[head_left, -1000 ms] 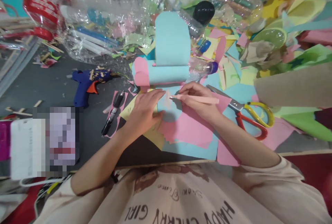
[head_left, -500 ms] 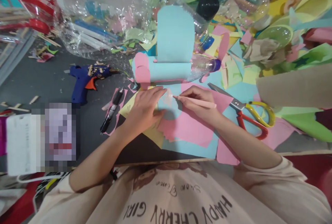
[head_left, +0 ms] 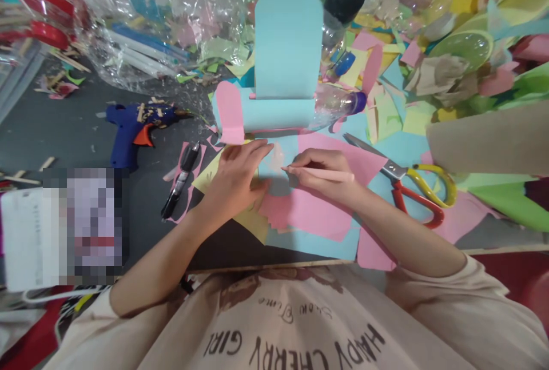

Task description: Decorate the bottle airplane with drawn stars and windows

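My right hand [head_left: 323, 172] grips a pale pink pencil [head_left: 332, 175], its tip on a light blue paper [head_left: 278, 180] by a small pale, shiny patch [head_left: 277, 155]. On the left side of that paper, my left hand [head_left: 242, 172] lies with its fingers stretched out, thumb apart. Sheets of pink paper [head_left: 321, 215] and yellow paper [head_left: 249, 224] lie around and under the blue one. Just beyond my hands is a plastic bottle [head_left: 337, 101] wrapped in blue paper, with a purple cap, pink paper pieces and a tall blue paper panel [head_left: 289, 38].
Scissors [head_left: 394, 172] with red and yellow handles lie right of my right hand. To the left are a black pen [head_left: 182, 178] and a blue glue gun [head_left: 132, 127]. Plastic bottles and paper scraps [head_left: 386, 115] crowd the far side. The table edge [head_left: 274, 266] runs near my body.
The pencil tip has shifted slightly down and left on the blue paper, my right hand moving with it. My left hand stays on the paper. The view has shifted a little.
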Tool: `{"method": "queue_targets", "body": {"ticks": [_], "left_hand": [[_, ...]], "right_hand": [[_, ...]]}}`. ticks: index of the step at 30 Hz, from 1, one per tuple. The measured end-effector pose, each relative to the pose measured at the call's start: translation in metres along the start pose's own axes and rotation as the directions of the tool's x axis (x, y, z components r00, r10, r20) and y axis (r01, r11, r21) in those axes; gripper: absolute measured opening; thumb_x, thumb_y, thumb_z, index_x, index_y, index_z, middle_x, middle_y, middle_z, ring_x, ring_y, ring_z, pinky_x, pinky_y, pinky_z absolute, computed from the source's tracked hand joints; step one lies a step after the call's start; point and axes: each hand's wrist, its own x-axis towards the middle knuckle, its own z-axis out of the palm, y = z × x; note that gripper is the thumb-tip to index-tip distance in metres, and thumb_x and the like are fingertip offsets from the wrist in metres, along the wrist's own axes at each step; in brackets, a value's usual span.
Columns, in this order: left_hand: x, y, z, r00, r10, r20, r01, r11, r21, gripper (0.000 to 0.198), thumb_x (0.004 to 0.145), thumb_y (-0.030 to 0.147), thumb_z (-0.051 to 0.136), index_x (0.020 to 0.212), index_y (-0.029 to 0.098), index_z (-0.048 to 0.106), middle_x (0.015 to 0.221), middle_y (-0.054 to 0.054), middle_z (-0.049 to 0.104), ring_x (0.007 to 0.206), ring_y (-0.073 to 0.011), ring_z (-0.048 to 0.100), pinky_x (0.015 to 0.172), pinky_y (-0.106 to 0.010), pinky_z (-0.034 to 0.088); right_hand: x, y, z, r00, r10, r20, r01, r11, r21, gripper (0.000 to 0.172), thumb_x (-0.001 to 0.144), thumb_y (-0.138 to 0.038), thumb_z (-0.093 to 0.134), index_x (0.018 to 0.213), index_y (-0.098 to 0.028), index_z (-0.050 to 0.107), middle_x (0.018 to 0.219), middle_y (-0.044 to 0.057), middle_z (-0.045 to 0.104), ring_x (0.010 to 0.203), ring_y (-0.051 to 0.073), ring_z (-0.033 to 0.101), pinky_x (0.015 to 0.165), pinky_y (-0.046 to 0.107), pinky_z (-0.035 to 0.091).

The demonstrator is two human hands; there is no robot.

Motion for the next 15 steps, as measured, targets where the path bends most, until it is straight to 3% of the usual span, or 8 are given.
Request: {"method": "queue_targets", "body": {"ticks": [4,10,15], "left_hand": [[0.0002,0.0004,-0.0008,1.0,0.015,-0.01,-0.015,1.0,0.016,0.051,0.087,0.02,0.062,0.136,0.018,0.048,0.14,-0.013,0.057,0.13,-0.0294,0.052,0.108,-0.044,0.039],[0.0003,0.0001,-0.0009,0.999,0.045,-0.026,-0.045,0.999,0.032,0.053,0.085,0.021,0.064,0.136,0.014,0.049,0.138,-0.014,0.058,0.129,-0.0302,0.053,0.107,-0.044,0.04],[0.0004,0.0011,-0.001,1.0,0.007,-0.003,-0.007,1.0,0.022,0.052,0.086,0.021,0.062,0.137,0.018,0.049,0.139,-0.013,0.057,0.13,-0.0299,0.052,0.108,-0.045,0.039]], "right_hand": [[-0.0001,-0.0005,-0.0008,0.998,0.0,0.063,0.0,1.0,0.008,0.017,0.078,-0.031,0.067,0.067,-0.019,0.064,0.066,0.002,0.068,0.059,0.013,0.057,0.055,0.027,0.043],[0.001,0.0062,0.0021,0.986,0.008,-0.165,-0.002,0.999,0.037,0.022,0.078,-0.037,0.069,0.067,-0.021,0.06,0.063,0.0,0.064,0.06,0.013,0.057,0.054,0.026,0.044],[0.0009,0.0086,0.0029,0.988,-0.003,-0.153,0.003,1.0,0.001,0.017,0.08,-0.033,0.067,0.069,-0.021,0.062,0.064,-0.001,0.066,0.06,0.013,0.058,0.053,0.026,0.044]]}}
